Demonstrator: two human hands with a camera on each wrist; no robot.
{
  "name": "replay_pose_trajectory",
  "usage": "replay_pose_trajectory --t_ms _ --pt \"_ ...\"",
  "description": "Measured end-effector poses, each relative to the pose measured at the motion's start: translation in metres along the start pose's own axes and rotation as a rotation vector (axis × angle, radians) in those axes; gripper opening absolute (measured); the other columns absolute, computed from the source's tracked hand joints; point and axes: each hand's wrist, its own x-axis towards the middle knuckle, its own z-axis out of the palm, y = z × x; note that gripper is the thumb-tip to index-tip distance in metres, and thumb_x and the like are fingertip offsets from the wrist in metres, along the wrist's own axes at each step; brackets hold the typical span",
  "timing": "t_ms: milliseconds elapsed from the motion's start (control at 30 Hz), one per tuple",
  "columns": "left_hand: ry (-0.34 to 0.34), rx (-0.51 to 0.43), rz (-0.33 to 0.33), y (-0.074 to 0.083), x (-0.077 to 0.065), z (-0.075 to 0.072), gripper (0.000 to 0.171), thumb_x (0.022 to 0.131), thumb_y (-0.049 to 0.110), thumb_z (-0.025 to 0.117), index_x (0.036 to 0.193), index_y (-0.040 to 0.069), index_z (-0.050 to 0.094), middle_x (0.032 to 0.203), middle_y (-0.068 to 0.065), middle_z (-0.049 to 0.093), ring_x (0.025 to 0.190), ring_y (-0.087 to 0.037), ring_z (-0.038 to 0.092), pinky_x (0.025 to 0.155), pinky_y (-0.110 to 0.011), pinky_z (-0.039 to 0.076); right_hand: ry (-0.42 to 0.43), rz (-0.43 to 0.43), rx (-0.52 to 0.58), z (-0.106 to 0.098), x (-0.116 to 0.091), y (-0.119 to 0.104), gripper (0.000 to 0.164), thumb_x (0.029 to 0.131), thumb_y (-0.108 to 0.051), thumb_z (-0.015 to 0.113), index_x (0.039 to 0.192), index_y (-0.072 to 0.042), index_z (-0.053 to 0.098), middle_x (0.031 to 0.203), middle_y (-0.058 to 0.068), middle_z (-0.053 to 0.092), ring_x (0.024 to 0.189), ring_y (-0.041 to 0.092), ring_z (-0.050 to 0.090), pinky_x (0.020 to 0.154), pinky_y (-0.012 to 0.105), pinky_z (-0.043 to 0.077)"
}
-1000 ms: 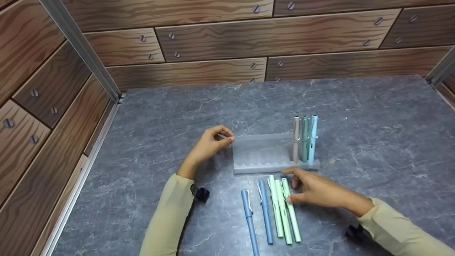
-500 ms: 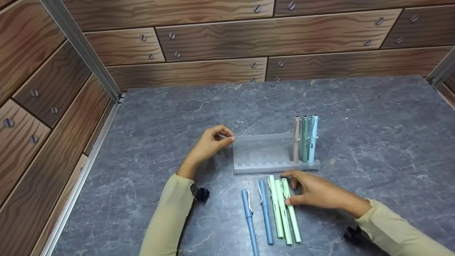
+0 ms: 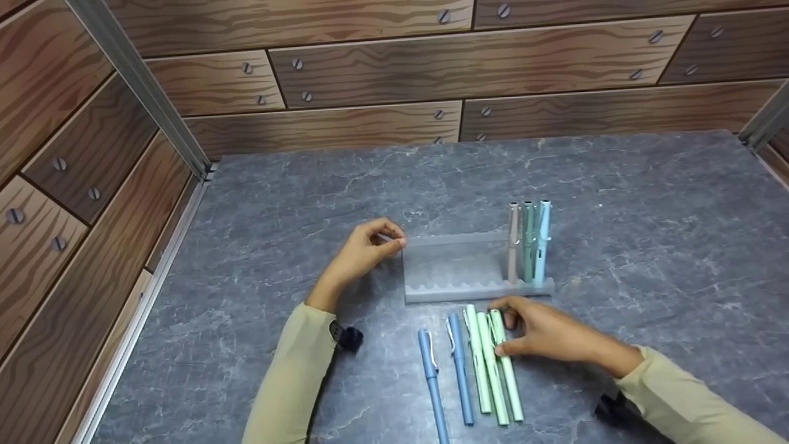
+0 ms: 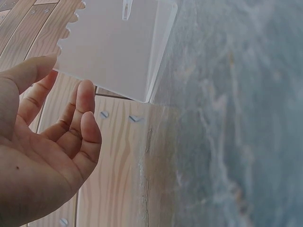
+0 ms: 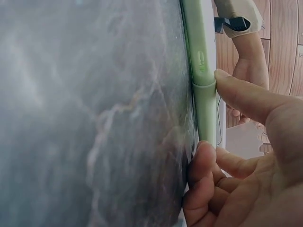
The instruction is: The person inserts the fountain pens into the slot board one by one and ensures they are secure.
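My left hand (image 3: pixel 368 248) pinches the upper left corner of a clear acrylic pen rack (image 3: pixel 456 262) between thumb and forefinger; the left wrist view shows this corner of the rack (image 4: pixel 111 47) close up. Three pens stand in slots at the rack's right end: a brownish-grey pen (image 3: pixel 513 243), a dark green pen (image 3: pixel 528 243) and a light blue pen (image 3: pixel 542 240). In front of the rack my right hand (image 3: pixel 548 330) holds the rightmost light green pen (image 3: pixel 509 382), which lies on the table. Thumb and fingers touch this pen (image 5: pixel 205 101) around its cap in the right wrist view.
Two more light green pens (image 3: pixel 480 370) lie close against its left side. Further left are a blue pen (image 3: pixel 461 376) and another blue pen (image 3: pixel 433 385), set apart. The marbled grey table (image 3: pixel 296 203) ends at wood-print walls (image 3: pixel 370 74) behind and at the left.
My right hand has drawn back slightly, with its fingers coming down onto the rightmost light green pen, which has shifted very slightly. My left hand stays at the rack's corner.
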Motion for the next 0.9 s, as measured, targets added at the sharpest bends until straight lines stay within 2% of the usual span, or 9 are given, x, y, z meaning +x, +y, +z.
replay_pose_trajectory --t_ms 200,367,467,600,900 --pt "-0.004 -0.008 0.009 -0.0004 -0.0005 -0.0007 0.014 0.09 0.012 0.066 0.099 0.002 0.065 0.102 -0.014 0.067 0.073 -0.028 0.059 0.06 -0.033 0.048 0.002 -0.015 0.045 -0.0023 -0.0018 0.0004 0.067 0.075 -0.031 0.081 0.125 0.001 0.051 0.091 0.006 0.056 0.07 0.007 0.048 0.062 0.022 0.046" --pt "-0.016 -0.005 -0.011 0.0027 -0.0014 -0.0007 0.017 0.092 0.012 0.064 0.103 -0.001 0.064 0.105 -0.017 0.065 0.086 -0.041 0.062 0.074 -0.047 0.052 0.003 -0.01 0.105 -0.0049 -0.004 0.0019 0.07 0.075 -0.027 0.081 0.128 0.005 0.047 0.091 0.008 0.058 0.067 0.005 0.051 0.059 0.021 0.048" --pt "-0.012 -0.005 -0.017 0.0041 -0.002 -0.0001 0.019 0.092 0.011 0.064 0.104 -0.003 0.064 0.107 -0.018 0.065 0.088 -0.043 0.062 0.078 -0.052 0.052 -0.01 -0.003 0.172 -0.005 -0.0036 0.004 0.072 0.075 -0.023 0.081 0.13 0.007 0.044 0.086 0.008 0.059 0.064 0.004 0.052 0.056 0.02 0.049" --pt "-0.006 -0.009 -0.005 0.0028 -0.0017 0.001 0.018 0.091 0.014 0.066 0.103 0.0 0.065 0.104 -0.015 0.066 0.085 -0.037 0.063 0.077 -0.049 0.053 -0.043 0.005 0.259 -0.0054 -0.0032 0.0051 0.074 0.077 -0.017 0.079 0.133 0.01 0.039 0.081 0.007 0.059 0.061 0.004 0.054 0.054 0.02 0.05" --pt "0.0 -0.006 -0.004 0.0015 -0.0017 0.0 0.014 0.091 0.015 0.066 0.1 0.003 0.066 0.103 -0.014 0.067 0.079 -0.033 0.062 0.062 -0.034 0.049 -0.099 -0.006 0.372 -0.0075 -0.0017 0.0038 0.073 0.081 -0.009 0.074 0.137 0.011 0.033 0.084 0.005 0.057 0.062 0.005 0.056 0.056 0.02 0.051"
